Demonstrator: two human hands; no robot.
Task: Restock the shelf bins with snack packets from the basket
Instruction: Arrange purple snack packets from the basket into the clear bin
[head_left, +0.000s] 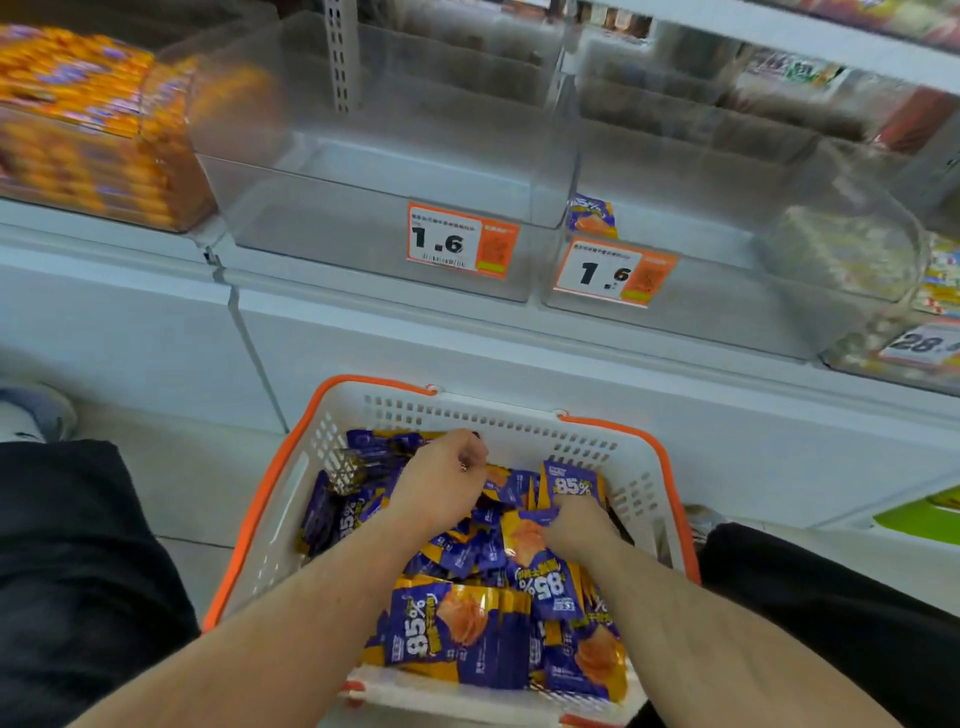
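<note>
A white basket (467, 410) with an orange rim sits on the floor between my knees. It holds several purple and orange snack packets (457, 629) marked 85%. My left hand (441, 483) reaches into the far side of the pile with its fingers curled among packets. My right hand (576, 519) grips an upright packet (571, 483) near the basket's right wall. Above stand two clear shelf bins with 1.6 price tags: the left bin (363, 228) holds nothing, the right bin (717, 291) holds one packet (592, 215) at its front left corner.
A bin packed with orange packets (88, 135) stands at the left of the shelf. Other stocked bins (940, 280) lie at the right. A white shelf base (519, 353) runs behind the basket. A shoe (36, 410) shows at the left.
</note>
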